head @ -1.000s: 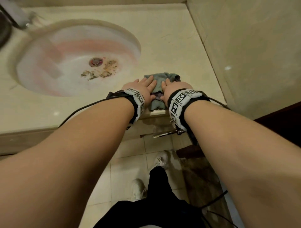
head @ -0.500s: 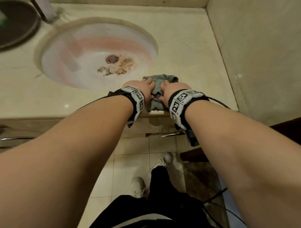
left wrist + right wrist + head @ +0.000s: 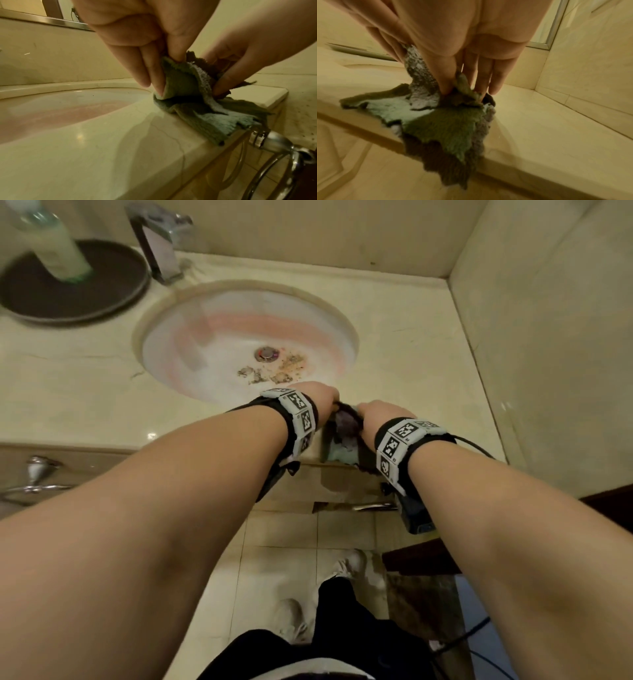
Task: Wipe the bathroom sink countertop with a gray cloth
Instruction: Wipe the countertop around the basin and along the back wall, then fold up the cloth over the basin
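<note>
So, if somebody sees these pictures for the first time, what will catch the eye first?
First, the two hands, left hand and right hand, which pinch a gray cloth together at the front edge of the countertop; one end of it hangs over the edge. Next, the sink behind them, with a pink stain band and brown dirt near its drain.
</note>
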Action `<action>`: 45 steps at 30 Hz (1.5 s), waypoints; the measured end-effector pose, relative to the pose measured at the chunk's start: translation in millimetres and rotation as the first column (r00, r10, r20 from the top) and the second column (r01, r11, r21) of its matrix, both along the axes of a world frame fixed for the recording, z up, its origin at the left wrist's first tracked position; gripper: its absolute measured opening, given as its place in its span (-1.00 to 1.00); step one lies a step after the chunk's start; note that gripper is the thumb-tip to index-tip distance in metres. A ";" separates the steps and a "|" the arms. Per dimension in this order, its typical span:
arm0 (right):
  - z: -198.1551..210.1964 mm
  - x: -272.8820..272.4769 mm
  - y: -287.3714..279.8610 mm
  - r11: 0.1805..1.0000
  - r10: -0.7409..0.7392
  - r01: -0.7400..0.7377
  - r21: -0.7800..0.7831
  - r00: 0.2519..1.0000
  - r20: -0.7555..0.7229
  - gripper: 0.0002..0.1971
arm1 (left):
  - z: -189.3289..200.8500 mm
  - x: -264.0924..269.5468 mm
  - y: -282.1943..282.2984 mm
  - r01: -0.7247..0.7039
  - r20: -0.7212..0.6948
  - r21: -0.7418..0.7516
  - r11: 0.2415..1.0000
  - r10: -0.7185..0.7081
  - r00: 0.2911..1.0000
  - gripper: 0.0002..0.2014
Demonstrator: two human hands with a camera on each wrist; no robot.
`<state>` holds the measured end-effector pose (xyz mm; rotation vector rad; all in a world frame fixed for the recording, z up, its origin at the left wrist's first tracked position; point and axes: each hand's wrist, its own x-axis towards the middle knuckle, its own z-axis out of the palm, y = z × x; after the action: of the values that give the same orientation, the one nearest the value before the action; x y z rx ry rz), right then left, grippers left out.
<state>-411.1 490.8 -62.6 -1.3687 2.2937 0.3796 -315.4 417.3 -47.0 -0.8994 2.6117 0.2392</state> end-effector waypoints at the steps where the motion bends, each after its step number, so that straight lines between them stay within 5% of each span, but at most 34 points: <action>1: 1.4 1.4 0.1 1.000 0.003 -0.003 -0.008 1.000 0.004 -0.66 | 1.0 1.6 0.0 -0.019 -0.017 0.009 1.000 0.019 1.000 -0.73; 11: 59.9 -6.8 -38.9 0.960 0.081 -0.068 -0.271 0.996 0.036 -0.68 | 62.4 22.8 -38.3 -0.221 -0.209 0.030 0.975 0.222 0.952 -0.68; 18: 103.9 8.7 -89.1 0.944 0.174 -0.108 -0.312 0.966 0.193 -0.63 | 97.2 51.9 -64.9 -0.449 -0.389 0.298 0.842 0.537 0.748 -0.65; 22: 120.5 33.6 -117.4 0.929 0.228 -0.090 -0.359 0.903 0.364 -0.61 | 112.0 84.0 -79.2 -0.553 -0.446 0.210 0.807 0.582 0.680 -0.61; 27: 129.5 70.9 -156.8 0.904 0.275 -0.110 -0.413 0.890 0.364 -0.61 | 120.3 123.6 -112.7 -0.660 -0.443 0.153 0.735 0.648 0.619 -0.57; 30: 132.3 99.4 -185.8 0.915 0.292 -0.144 -0.378 0.882 0.371 -0.57 | 121.3 151.5 -142.2 -0.718 -0.464 0.251 0.650 0.731 0.500 -0.52; 33: 128.7 126.2 -219.2 0.911 0.264 -0.093 -0.402 0.879 0.396 -0.56 | 120.8 178.9 -167.6 -0.593 -0.404 0.650 0.475 0.877 0.260 -0.52; 34: 127.8 134.1 -230.5 0.907 0.244 -0.054 -0.417 0.875 0.418 -0.57 | 121.2 186.7 -175.9 -0.547 -0.374 0.710 0.443 0.896 0.239 -0.53; 38: 132.8 169.3 -276.6 0.906 0.125 0.115 -0.408 0.847 0.516 -0.54 | 122.9 222.3 -227.7 -0.524 -0.350 0.735 0.430 0.903 0.249 -0.35; 41: 131.2 196.6 -312.5 0.891 0.056 0.232 -0.391 0.798 0.601 -0.26 | 129.3 248.3 -269.0 -0.549 -0.369 0.652 0.522 0.852 0.372 -0.19; 43: 126.1 207.6 -335.2 0.864 0.023 0.334 -0.378 0.723 0.690 0.03 | 133.1 262.0 -294.4 -0.592 -0.418 0.533 0.605 0.796 0.437 -0.31; 45: 130.6 218.9 -349.3 0.897 0.051 0.246 -0.367 0.766 0.640 0.00 | 135.2 272.5 -316.7 -0.608 -0.440 0.458 0.648 0.760 0.478 -0.54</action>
<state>-192.3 141.5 67.9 -1.2842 1.8906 -0.6036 -42.9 100.6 88.2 -2.0430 2.4318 1.2284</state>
